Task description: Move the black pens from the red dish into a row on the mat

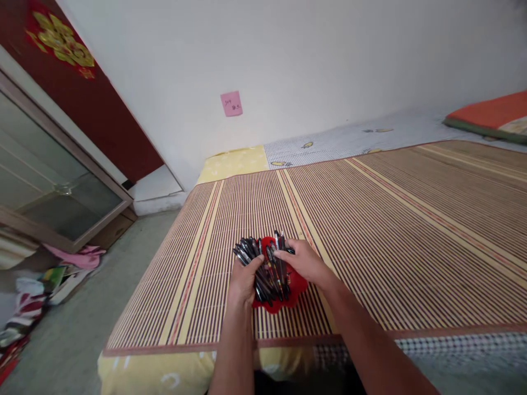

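Note:
A red scalloped tray (297, 285) lies on the striped bamboo mat (391, 230) near the bed's front edge, heaped with several dark pens (265, 263). My left hand (242, 282) rests at the tray's left side, fingers curled round the ends of some pens. From the right, my right hand (302, 262) lies over the heap, its fingers bent and touching the pens near the tray's far rim.
The bed sits against a white wall with a pink note (231, 103). An orange cushion (489, 115) lies at the far right. To the left are a glass door (49, 175) and clothes (78, 257) on the floor.

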`<state>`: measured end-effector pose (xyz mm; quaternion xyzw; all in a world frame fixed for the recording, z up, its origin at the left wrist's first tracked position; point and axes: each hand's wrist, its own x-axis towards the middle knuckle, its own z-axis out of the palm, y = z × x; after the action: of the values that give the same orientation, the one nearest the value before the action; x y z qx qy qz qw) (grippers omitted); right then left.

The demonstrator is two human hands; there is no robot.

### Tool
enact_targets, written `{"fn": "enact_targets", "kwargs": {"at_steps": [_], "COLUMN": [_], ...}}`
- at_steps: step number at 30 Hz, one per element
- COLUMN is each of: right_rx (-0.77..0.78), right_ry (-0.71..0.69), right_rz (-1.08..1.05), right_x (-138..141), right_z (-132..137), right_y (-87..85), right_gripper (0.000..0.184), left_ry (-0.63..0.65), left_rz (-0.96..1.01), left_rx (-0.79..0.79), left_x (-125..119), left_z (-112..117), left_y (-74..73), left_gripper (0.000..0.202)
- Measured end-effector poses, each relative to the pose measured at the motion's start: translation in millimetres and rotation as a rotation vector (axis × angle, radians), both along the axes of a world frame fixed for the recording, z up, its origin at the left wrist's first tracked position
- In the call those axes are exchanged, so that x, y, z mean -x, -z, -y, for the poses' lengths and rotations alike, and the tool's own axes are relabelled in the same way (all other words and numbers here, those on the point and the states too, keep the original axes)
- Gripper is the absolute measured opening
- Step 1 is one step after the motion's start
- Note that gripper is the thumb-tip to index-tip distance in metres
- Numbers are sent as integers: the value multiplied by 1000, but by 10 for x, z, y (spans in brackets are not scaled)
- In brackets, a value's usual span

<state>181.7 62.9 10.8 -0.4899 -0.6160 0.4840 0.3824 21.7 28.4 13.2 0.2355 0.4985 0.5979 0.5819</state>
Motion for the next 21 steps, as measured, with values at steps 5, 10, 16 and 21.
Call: {"fn": "enact_targets", "kwargs": {"at_steps": [5, 10, 16, 21], "right_rx": [-40, -91, -201, -195], "right_ry": [4, 2, 75, 99], "right_rz": [53, 131, 154, 167], "right_x": [-10, 7, -96, -256], "right_z": [-18, -24, -52, -107], "right_y": [4, 27, -11, 13], "right_gripper": [18, 20, 27, 32], "left_ry": [-46, -35, -106, -190], "left_rz": [-51, -50, 8, -53], "left_rx": [-53, -71, -51, -66], "left_x": [-67, -153, -254, -324], "left_z": [-4, 8, 10, 108], "left_y": [80, 81, -7, -36], "left_gripper": [51, 46, 44, 37]}}
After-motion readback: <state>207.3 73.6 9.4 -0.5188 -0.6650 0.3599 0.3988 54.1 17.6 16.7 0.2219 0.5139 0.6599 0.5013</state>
